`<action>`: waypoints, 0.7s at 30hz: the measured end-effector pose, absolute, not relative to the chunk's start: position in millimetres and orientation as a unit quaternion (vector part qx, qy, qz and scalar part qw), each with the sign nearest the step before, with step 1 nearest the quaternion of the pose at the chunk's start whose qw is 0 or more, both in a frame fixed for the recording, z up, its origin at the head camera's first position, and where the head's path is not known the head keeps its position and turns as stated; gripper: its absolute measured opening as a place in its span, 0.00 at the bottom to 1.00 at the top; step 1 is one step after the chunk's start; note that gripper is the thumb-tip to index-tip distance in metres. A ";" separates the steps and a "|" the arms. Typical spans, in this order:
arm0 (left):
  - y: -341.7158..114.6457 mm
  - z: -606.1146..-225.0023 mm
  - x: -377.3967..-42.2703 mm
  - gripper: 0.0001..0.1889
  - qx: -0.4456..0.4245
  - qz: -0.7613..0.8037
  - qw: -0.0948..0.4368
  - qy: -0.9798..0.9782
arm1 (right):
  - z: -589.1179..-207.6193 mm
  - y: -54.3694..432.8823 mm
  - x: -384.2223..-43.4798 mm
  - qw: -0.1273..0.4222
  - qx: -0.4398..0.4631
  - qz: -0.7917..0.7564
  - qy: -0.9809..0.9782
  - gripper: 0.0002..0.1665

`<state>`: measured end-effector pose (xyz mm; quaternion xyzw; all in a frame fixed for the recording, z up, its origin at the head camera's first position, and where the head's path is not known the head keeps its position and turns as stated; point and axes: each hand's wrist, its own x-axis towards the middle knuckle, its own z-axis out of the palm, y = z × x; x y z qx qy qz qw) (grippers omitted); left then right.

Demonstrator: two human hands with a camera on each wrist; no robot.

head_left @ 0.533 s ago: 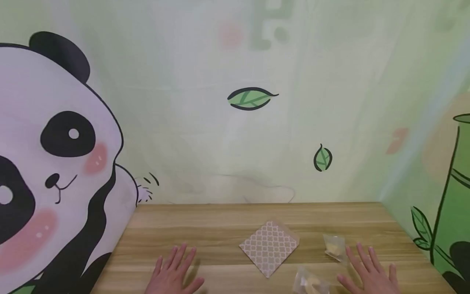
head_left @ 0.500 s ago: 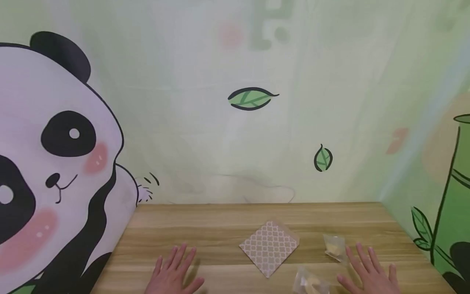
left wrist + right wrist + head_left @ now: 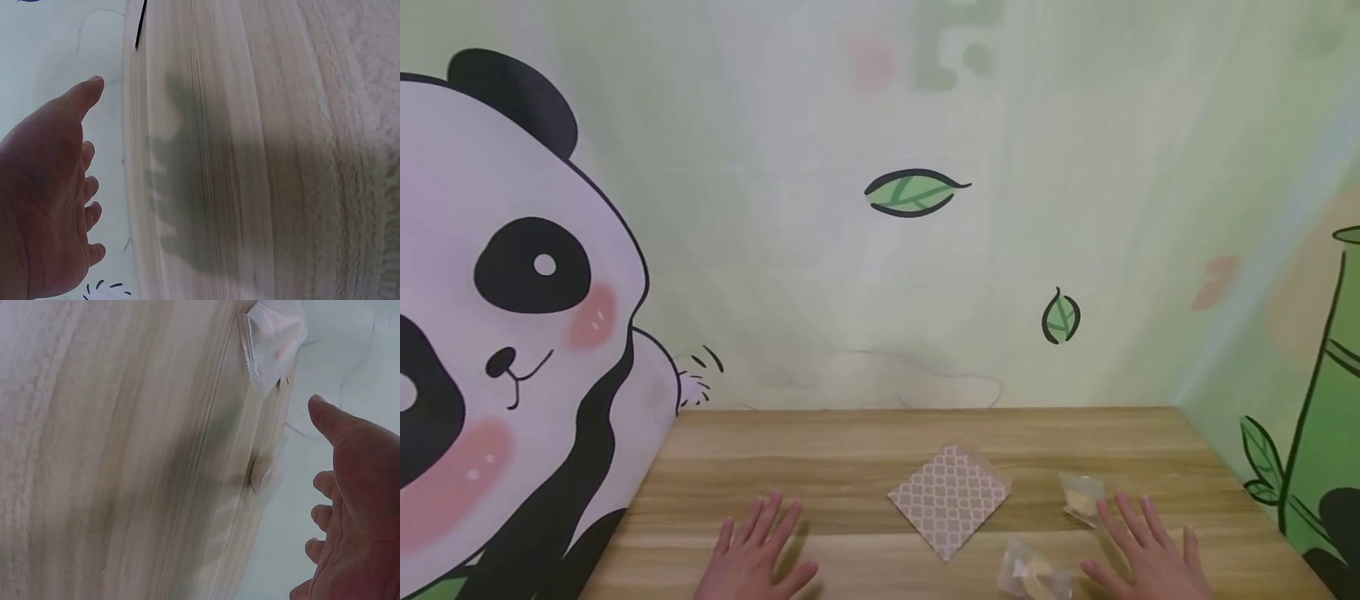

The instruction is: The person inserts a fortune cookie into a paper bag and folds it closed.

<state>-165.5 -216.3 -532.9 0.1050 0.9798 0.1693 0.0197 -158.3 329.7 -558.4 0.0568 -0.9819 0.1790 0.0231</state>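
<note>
My left hand (image 3: 752, 554) hovers over the left front of the wooden table with fingers spread; its shadow falls on the wood in the left wrist view. My right hand (image 3: 1150, 554), also spread and holding nothing, is above the right front. Closest to it are two small clear packets with pale yellowish contents: one packet (image 3: 1081, 498) just beyond its fingertips, the other packet (image 3: 1033, 571) left of its thumb. Both packets show in the right wrist view, the nearer packet (image 3: 272, 337) at the top. Between the hands lies a flat patterned paper bag (image 3: 950, 500), turned cornerwise.
The wooden table (image 3: 775, 467) ends at the back against a pale green wall cloth (image 3: 760, 250). A large printed panda (image 3: 550, 333) fills the left side of the cloth. Printed bamboo (image 3: 1326, 400) is at the right.
My right hand has shifted slightly left, toward the packets. The head view has tilted a little, so the scene sits slightly higher. The paper bag and packets stay in place.
</note>
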 end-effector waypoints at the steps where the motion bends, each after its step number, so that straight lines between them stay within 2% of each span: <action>1: -215.6 -532.9 -164.9 0.45 0.106 0.168 0.017 0.980 | -556.4 329.1 -158.9 0.026 0.061 0.172 -0.983 0.57; 10: -211.3 -531.4 -164.0 0.45 0.107 0.158 0.018 0.981 | -537.2 318.3 -168.4 0.048 0.107 0.144 -0.983 0.53; 15: -209.9 -533.1 -162.9 0.45 0.126 0.158 0.020 0.979 | -523.9 311.9 -181.3 0.071 0.178 0.171 -0.966 0.48; 21: -213.2 -534.9 -162.2 0.45 0.139 0.146 0.016 0.979 | -505.5 292.2 -206.1 0.127 0.274 0.145 -0.942 0.45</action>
